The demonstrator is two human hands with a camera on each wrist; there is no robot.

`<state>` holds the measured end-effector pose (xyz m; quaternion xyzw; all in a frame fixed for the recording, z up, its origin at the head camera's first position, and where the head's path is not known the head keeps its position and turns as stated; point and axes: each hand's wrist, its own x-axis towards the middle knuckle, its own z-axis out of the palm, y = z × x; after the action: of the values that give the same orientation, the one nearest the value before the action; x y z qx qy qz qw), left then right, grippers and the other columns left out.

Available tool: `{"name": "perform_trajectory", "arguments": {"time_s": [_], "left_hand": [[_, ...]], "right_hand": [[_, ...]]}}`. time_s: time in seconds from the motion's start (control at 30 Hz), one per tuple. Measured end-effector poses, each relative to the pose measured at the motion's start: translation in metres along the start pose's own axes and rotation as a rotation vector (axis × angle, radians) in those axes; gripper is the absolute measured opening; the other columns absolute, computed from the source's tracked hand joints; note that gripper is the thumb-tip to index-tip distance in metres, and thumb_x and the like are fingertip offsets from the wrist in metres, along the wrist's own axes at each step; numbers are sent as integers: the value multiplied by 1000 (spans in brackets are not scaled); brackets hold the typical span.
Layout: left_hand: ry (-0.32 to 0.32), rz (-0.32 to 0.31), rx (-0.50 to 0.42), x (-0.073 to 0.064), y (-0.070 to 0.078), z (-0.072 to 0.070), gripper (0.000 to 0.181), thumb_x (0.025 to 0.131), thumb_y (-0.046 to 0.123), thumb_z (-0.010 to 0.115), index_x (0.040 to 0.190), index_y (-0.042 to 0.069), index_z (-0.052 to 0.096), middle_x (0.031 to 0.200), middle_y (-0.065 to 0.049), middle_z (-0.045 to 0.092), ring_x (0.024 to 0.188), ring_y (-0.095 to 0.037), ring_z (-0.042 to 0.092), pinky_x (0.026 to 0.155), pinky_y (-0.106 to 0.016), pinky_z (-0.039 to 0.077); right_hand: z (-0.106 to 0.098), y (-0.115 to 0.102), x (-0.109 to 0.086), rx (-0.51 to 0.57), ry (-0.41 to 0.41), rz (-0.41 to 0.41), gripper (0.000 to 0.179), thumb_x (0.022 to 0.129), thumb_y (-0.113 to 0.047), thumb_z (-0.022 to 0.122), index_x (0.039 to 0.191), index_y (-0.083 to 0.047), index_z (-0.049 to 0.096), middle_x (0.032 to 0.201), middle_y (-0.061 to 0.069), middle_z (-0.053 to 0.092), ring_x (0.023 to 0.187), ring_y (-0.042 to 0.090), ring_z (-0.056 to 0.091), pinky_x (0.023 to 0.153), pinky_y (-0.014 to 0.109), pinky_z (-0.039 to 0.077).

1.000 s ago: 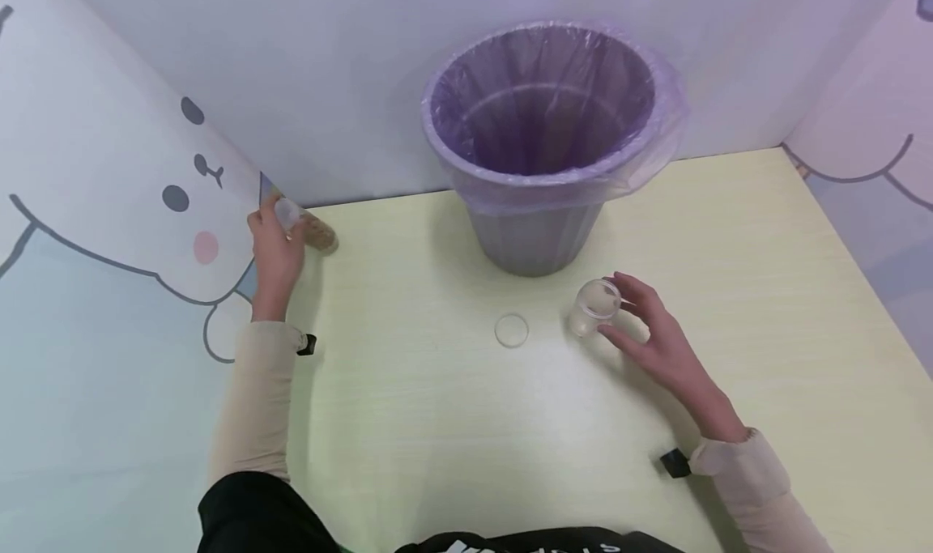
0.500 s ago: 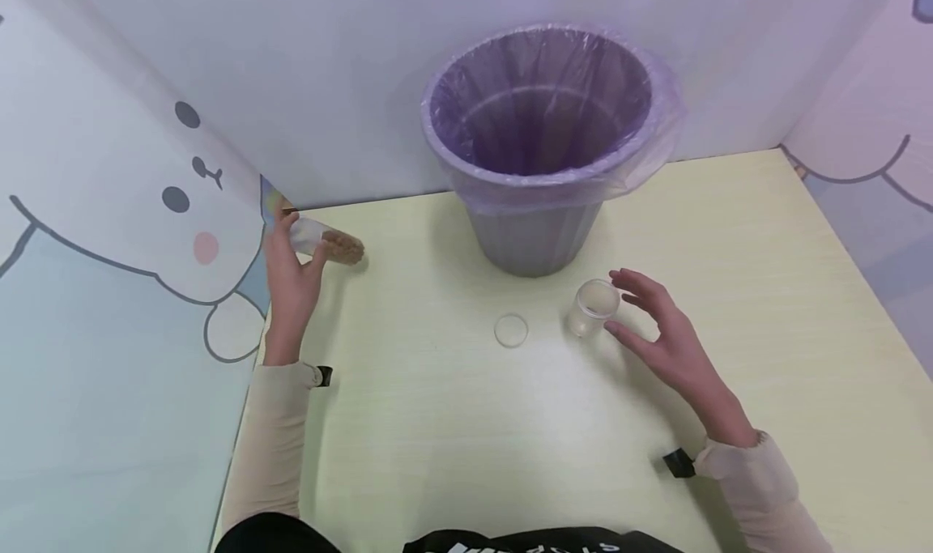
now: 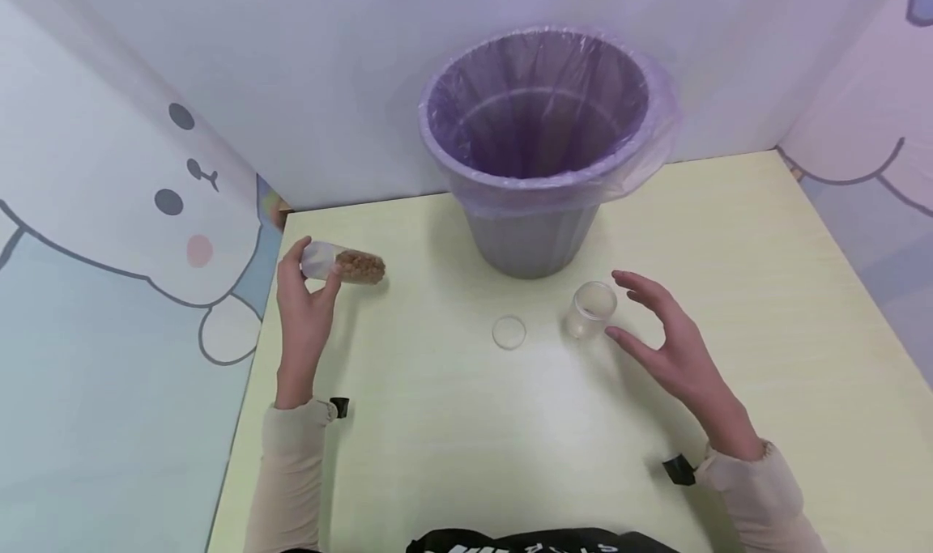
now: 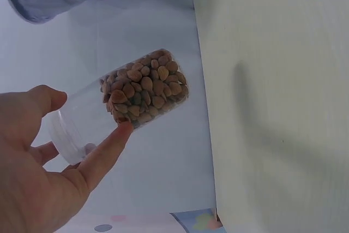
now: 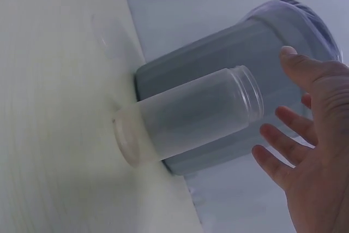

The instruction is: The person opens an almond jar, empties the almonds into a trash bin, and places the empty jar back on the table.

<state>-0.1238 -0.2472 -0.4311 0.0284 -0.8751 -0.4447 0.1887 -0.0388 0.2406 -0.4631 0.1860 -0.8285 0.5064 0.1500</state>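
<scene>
Jar [image 3: 348, 262] tilted, base seemingly down-right

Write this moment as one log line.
left hand: holds tilted jar of brown pieces | right hand: beside open jar, not touching | open jar: upright | clear lid: on table

Some fingers of the left grip [image 3: 304, 318] hidden behind the filled jar [image 4: 87, 115]; palm cut by left wrist view's left edge. Jar cropped at top of right wrist view, brown contents [image 4: 146, 90] blurred there. Clear disc [image 3: 509, 332] too faint to tell lid from ring. Bin's [image 3: 532, 241] inner floor obscured by liner [image 3: 525, 61]. Lettering on black garment [image 3: 539, 538] runs off head view's bottom edge. Coloured corner patch [image 3: 271, 201] blurred.
</scene>
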Motion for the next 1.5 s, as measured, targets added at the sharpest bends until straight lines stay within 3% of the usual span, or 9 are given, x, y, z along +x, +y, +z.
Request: {"name": "perform_trajectory", "arguments": {"time_s": [0.17,0.23,0.4,0.5,0.8,1.13,1.33,1.5], "left_hand": [[-5,-8,-21,-11,7,3,60,102,13,67,155,5,42,151,-19,47,136,-25,48,118,-51,43],[-12,-12,-29,-15,10,4,60,102,15,67,155,6,42,152,-17,47,137,-23,49,115,-44,47],[-37,-53,-102,-26,19,9,60,102,15,68,156,11,42,155,-9,46,138,-22,49,90,-12,55],[-60,-72,-175,-31,24,15,61,101,13,68,156,12,41,156,-8,44,137,-26,51,82,-6,54],[-116,-33,-281,-44,37,27,61,101,5,66,156,10,41,153,-7,45,131,-28,55,82,-11,58],[-229,37,-324,-62,50,42,65,99,4,70,156,10,40,151,-9,44,135,-27,55,83,-15,60],[-291,79,-368,-74,59,53,65,97,0,71,155,11,42,148,-9,48,129,-20,58,83,-20,62],[-357,137,-403,-81,69,61,65,96,-4,70,153,7,43,146,-12,49,125,-15,60,83,-22,63]], "right_hand": [[-1,-6,-2,-2,49,-78,87,69,21,82,148,2,52,145,20,61,138,8,55,119,22,41],[-2,-8,-3,0,65,-109,83,70,18,83,146,5,53,143,22,62,137,10,56,119,23,41],[-3,-12,-4,0,80,-158,65,90,-14,83,143,9,54,140,24,63,136,15,58,118,25,42],[-3,-16,-4,4,81,-180,66,97,-32,76,142,10,54,139,24,63,136,16,58,118,26,43],[5,-21,1,51,58,-223,66,99,-36,73,139,13,56,136,24,65,133,15,60,116,26,44],[16,-22,1,96,12,-256,66,100,-36,72,138,14,56,139,24,64,136,18,59,115,25,45],[27,-22,0,123,-52,-233,61,94,-18,80,143,9,55,141,21,63,133,14,59,114,24,46],[35,-26,-2,103,-98,-198,68,86,-2,83,147,2,54,144,17,63,133,11,60,114,21,45]]}}
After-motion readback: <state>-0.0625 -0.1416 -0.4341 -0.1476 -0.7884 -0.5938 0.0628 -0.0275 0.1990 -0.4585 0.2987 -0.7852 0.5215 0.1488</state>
